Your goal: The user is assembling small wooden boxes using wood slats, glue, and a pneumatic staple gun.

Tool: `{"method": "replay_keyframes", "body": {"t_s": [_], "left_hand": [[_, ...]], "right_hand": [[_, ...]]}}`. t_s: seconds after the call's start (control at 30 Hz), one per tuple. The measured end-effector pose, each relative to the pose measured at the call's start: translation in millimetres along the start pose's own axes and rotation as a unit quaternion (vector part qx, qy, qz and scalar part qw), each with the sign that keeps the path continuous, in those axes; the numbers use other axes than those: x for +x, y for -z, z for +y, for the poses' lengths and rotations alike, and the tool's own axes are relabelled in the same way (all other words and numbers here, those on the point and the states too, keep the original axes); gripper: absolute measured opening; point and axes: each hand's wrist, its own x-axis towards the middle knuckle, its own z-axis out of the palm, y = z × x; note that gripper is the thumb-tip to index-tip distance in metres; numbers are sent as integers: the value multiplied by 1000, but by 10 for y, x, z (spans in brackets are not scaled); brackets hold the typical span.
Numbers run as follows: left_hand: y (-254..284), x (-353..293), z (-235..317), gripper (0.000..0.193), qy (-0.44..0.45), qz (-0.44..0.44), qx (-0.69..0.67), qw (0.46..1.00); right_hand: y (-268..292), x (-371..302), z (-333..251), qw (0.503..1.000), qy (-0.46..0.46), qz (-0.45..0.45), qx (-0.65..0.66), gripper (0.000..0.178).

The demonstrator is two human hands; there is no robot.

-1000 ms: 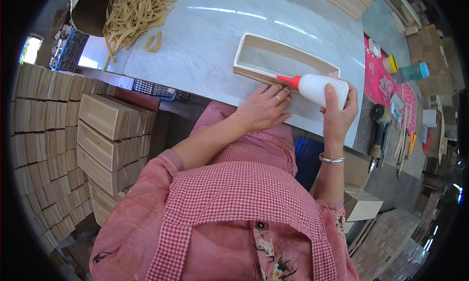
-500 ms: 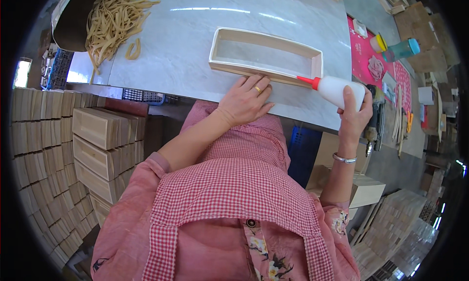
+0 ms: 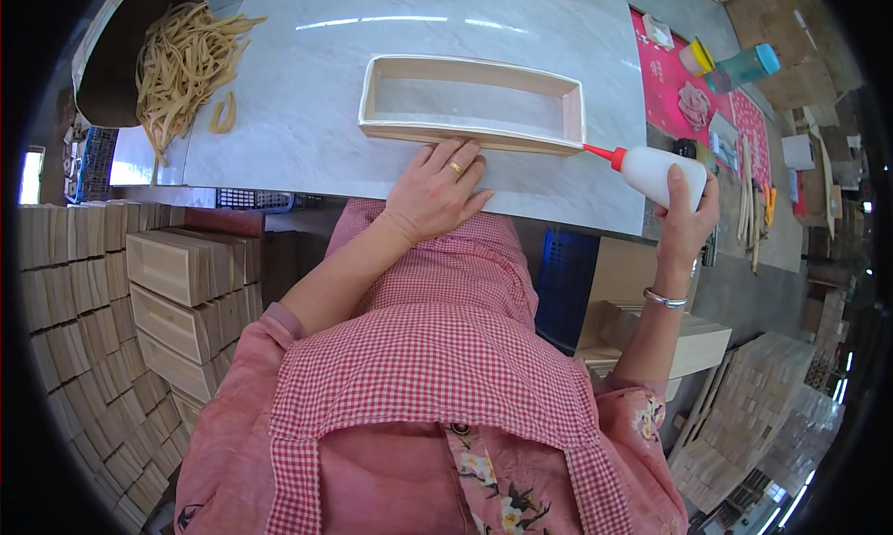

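A long rectangular wooden frame (image 3: 472, 140) lies on the pale marbled tabletop, with a white line along its upper edges. My left hand (image 3: 437, 189) rests beside its near wall, fingers stretched out and fingertips against the wood. My right hand (image 3: 686, 209) is closed round a white squeeze bottle (image 3: 651, 174), which is tilted with its red nozzle (image 3: 603, 152) pointing left. The nozzle tip is at the frame's near right corner; whether it touches the wood I cannot tell.
A heap of tan rubber bands (image 3: 186, 70) spills from a dark container (image 3: 116, 65) at the far left. At the right stand a teal bottle (image 3: 744, 68) and a yellow-rimmed cup (image 3: 696, 58). Stacked wooden boxes (image 3: 167, 270) fill the lower left.
The nozzle has moved right along the frame's near edge to its right corner. My left hand stays by the near wall. The whole view has shifted slightly.
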Motion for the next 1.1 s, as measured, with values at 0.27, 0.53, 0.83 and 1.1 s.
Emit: {"method": "replay_keyframes", "body": {"t_s": [0.27, 0.53, 0.83, 1.1], "left_hand": [[-44, -3, -9, 37, -3, 2, -3, 1000], [85, 54, 23, 42, 2, -13, -6, 1000], [26, 25, 28, 56, -9, -49, -34, 998], [-80, -20, -64, 57, -7, -75, -5, 997]], "right_hand": [[-135, 180, 162, 999, -7, 24, 27, 42], [-252, 730, 498, 991, 55, 98, 78, 40], [-576, 2319, 922, 970, 116, 159, -145, 35], [-484, 2640, 1202, 940, -30, -23, -339, 36]]}}
